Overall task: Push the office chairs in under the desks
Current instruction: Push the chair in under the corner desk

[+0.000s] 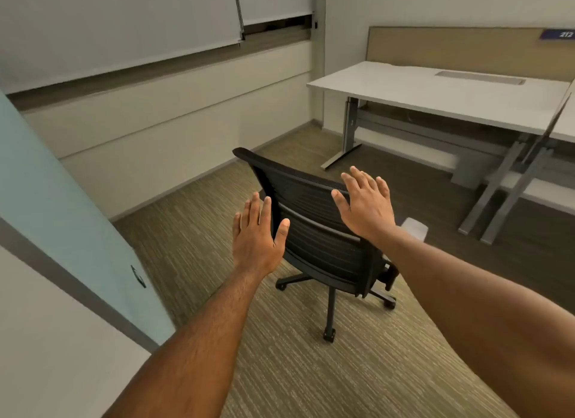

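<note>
Office chair (314,231): black mesh back, on carpet (311,371), well apart from white desk (435,87). Left hand (256,237): flat, fingers spread, holding nothing, at backrest's left edge; contact unclear. Right hand (365,204): spread wide, empty, over backrest top.

chair (314,227) is showing black with a ribbed mesh back, desk (435,90) is looking white on grey legs, carpet (295,371) is doing olive-tan streaky stripes, divider panel (451,48) is reading beige.
</note>
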A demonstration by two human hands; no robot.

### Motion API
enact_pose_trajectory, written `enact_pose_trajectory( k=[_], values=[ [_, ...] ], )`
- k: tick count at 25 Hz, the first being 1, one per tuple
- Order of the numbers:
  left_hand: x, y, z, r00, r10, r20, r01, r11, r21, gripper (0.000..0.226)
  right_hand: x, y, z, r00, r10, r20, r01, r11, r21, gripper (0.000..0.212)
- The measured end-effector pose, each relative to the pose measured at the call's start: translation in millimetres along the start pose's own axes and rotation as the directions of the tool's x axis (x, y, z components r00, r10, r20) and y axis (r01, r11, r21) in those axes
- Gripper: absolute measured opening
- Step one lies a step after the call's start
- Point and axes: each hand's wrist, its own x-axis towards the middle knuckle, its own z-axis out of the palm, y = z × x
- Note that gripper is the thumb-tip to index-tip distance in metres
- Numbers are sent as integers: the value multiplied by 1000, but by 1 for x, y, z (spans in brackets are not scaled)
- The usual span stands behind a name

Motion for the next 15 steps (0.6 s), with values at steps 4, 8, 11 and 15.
enact_pose_trajectory(
  k=[4,8,11,15],
  values=[
    [36,-9,4,1000,-23,9,23,1000,-8,81,41,1,10,982,88,167,-77,994,-74,71],
    [92,-18,10,1000,-9,4,9,1000,-6,72,65,2,22,986,123,116,-105,984,-147,88],
    [147,-26,17,998,-37,45,35,999,36,71,81,10,21,994,87,67,-70,974,-216,92],
    [227,-35,28,993,-2,116,-10,995,103,73,106,29,18,999,32,44,-21,973,-230,91]
  ],
)
